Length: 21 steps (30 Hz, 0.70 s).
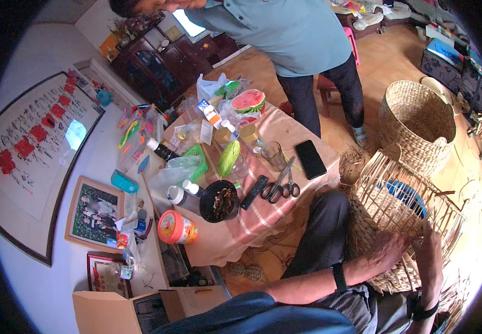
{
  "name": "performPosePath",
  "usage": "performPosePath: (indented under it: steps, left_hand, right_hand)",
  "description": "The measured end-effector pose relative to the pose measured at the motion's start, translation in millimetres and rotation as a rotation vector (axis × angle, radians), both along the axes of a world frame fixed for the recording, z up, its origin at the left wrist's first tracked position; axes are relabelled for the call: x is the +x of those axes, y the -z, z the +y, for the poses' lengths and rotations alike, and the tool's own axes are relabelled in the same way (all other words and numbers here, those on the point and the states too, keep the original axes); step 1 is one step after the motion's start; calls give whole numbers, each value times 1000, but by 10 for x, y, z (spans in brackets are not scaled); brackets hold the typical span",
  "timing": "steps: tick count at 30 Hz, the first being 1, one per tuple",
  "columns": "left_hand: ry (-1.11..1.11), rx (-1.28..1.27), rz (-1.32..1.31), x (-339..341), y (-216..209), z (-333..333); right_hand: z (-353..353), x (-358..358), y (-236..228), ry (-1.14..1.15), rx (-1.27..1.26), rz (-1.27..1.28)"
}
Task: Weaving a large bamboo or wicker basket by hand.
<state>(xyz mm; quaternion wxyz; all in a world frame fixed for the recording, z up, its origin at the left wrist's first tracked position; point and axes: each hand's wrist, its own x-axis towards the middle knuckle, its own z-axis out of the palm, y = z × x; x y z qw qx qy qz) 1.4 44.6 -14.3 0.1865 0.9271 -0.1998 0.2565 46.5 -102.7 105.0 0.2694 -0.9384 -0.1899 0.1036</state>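
Note:
A half-woven straw basket leans by my knees, with bare upright stakes along its upper part and loose strands sticking out to the right. Inside it a blue curved object shows, partly behind the stakes. My left hand is closed on the basket's near side, knuckles up. Right beside it, my right hand points upward with bent fingers pressed together at the weave. Whatever strand lies between those fingers is too small to make out. Both wrists wear dark bands.
A taller woven basket stands on the floor beyond. On the cloth-covered table lie scissors, a phone, a dark bowl, bottles and a cut watermelon. Another person stands behind the table. Straw scraps litter the floor.

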Motion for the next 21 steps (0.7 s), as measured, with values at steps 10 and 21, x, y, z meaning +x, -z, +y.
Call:
performPosePath:
  steps: [10, 21]
  left_hand:
    - [-184, -103, -410, -70, 137, -44]
    - [7, -464, 196, 2, 19, -96]
  right_hand:
    - [-36, -228, 349, 147, 15, -372]
    - [-380, -32, 511, -59, -90, -364]
